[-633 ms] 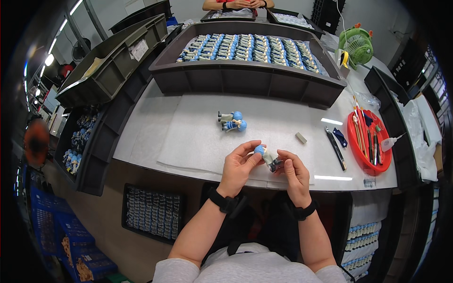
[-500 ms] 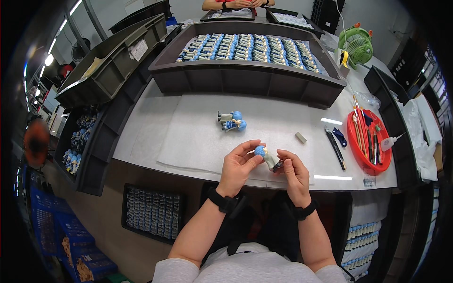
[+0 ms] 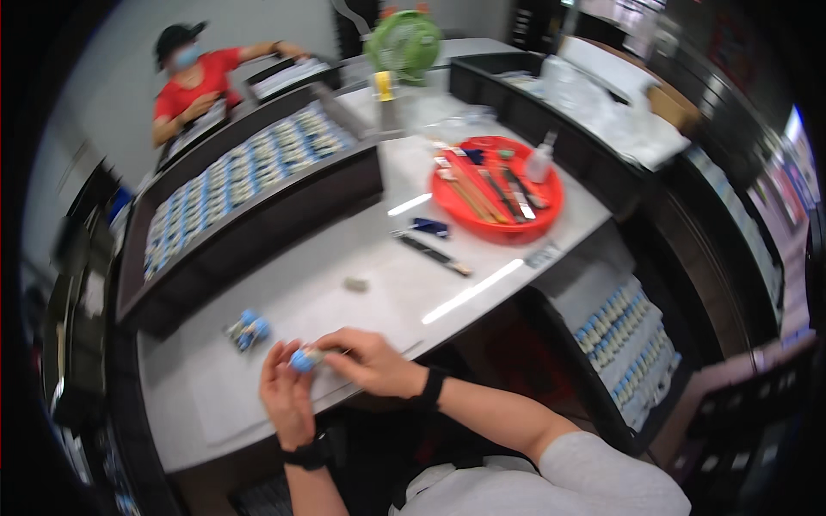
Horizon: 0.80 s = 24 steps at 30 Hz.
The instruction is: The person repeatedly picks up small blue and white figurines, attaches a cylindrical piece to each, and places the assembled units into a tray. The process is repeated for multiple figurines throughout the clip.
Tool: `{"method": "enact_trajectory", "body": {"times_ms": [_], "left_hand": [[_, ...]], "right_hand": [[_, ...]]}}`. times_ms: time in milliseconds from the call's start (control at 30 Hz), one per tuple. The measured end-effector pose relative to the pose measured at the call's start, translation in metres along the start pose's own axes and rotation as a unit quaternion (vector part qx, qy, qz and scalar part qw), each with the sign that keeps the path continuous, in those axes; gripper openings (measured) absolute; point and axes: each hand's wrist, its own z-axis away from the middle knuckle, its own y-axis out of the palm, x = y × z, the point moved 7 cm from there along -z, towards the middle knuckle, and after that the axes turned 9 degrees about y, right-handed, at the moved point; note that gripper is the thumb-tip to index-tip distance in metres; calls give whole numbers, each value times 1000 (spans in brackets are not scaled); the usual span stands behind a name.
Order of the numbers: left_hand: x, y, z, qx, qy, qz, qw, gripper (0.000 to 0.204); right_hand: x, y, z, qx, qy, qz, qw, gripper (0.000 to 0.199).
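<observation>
Blue-capped little part (image 3: 303,359) sits pinched between both hands over the near edge of the bench (image 3: 361,258), about 7 o'clock in the shot. Left hand (image 3: 288,402) grips it from below, right hand (image 3: 372,361) closes on it from the side; fingers hide most of it, and blur makes its exact shape hard to tell. Just beside, at 9 o'clock from the hands, a similar blue-and-white piece (image 3: 248,330) lies on the bench, too fuzzy to read. Up at 1 o'clock there's a red tray (image 3: 499,191) of tools. A long dark bin (image 3: 249,198) of blue-white parts runs toward 11 o'clock, with a person in red (image 3: 202,82) behind it, partly cut off.
</observation>
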Motion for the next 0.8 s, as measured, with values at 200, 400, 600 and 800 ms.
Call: {"method": "enact_trajectory", "body": {"times_ms": [200, 400, 600, 800], "left_hand": [[2, -1, 0, 1, 0, -105, 994, 38], [4, -8, -3, 1, -7, -151, 989, 39], [-3, 2, -1, -3, -6, -162, 987, 33], [0, -9, -3, -2, -2, -177, 984, 35]], "right_hand": [[36, -67, 42, -1, -40, -46, 998, 23], [19, -260, 140, -335, -35, 8, 942, 19], [-100, -479, 305, -630, 85, 123, 762, 20], [-153, -550, 404, -690, 352, 334, 537, 23]]}}
